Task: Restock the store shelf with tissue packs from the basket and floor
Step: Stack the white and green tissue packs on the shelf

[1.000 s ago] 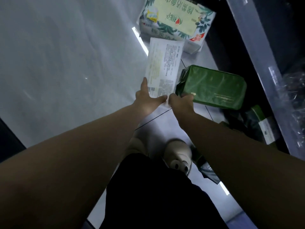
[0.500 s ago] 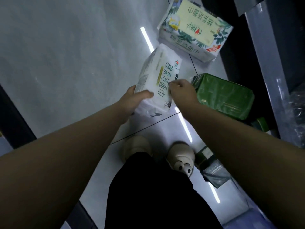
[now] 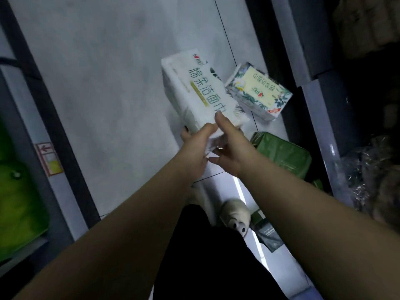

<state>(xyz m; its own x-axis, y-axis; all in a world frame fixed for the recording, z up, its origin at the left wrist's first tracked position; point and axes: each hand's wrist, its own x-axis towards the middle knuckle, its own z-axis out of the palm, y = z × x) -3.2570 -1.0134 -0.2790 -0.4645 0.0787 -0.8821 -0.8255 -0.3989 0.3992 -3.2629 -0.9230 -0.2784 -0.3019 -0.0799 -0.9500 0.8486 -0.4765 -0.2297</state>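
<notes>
Both hands out front over a pale grey tiled floor (image 3: pixel 108 83). Left hand (image 3: pixel 195 146) wrapped around the near end of a white rectangular tissue pack with large dark green lettering (image 3: pixel 194 92), thumb on the upper face, fingertips showing under its left edge. Right hand (image 3: pixel 229 144) clasping the same near end from the right, index finger laid up along the printed face. Pack held clear of the floor, tilted, its far end pointing away and to the left.

Just right of the held pack, lying on the floor: a second white tissue pack with a pale yellow panel and leaf print (image 3: pixel 258 93). Nearer and to the right, a dark green plastic-wrapped pack (image 3: pixel 281 152), also on the floor, partly hidden by the right forearm. Along the right edge, grey metal shelf uprights (image 3: pixel 322 118) with crinkled clear plastic wrapping (image 3: pixel 368 169) on a dim shelf. At the left edge, bright green packaging (image 3: pixel 19 202) on another shelf. Below, one cream-coloured shoe (image 3: pixel 236 215) between the forearms.
</notes>
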